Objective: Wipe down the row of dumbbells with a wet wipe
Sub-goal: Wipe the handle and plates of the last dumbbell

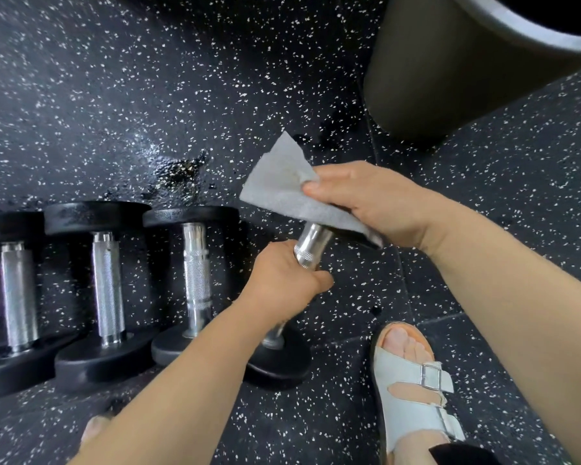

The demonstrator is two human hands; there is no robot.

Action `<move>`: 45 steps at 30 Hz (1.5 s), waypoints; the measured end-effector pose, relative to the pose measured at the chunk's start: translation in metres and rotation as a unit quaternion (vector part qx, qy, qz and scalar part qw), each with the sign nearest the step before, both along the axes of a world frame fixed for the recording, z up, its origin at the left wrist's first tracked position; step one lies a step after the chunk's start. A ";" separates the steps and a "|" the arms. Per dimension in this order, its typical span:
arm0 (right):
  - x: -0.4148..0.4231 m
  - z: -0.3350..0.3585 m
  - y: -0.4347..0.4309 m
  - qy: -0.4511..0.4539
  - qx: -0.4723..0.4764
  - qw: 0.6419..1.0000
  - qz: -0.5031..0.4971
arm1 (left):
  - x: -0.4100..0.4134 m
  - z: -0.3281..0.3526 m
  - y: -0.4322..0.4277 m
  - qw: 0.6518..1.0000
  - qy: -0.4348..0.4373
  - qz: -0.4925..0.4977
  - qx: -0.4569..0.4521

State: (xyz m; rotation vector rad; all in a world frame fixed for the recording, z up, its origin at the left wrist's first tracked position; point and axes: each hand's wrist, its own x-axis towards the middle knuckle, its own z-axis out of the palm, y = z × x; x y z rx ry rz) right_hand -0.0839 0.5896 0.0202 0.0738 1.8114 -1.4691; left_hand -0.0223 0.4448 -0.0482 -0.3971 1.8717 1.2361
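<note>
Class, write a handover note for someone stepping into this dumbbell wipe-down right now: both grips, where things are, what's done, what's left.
Left grip holds the handle of the rightmost dumbbell, tilted.
Right grip holds the grey wet wipe over its far end.
Three other dumbbells lie side by side to its left on the speckled floor.
Done: cannot tell which are already wiped.
Left: finish this one, lay it in the row, check the rest.

Bare forearms (517, 297) reach forward; the right foot wears a pale two-strap sandal (413, 414) with a silver buckle (430, 375), below a black hem (460, 454).
</note>
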 end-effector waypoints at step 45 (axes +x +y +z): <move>0.011 -0.051 0.009 -0.239 0.030 0.910 -0.338 | -0.004 0.010 0.011 0.993 0.067 0.033 -0.092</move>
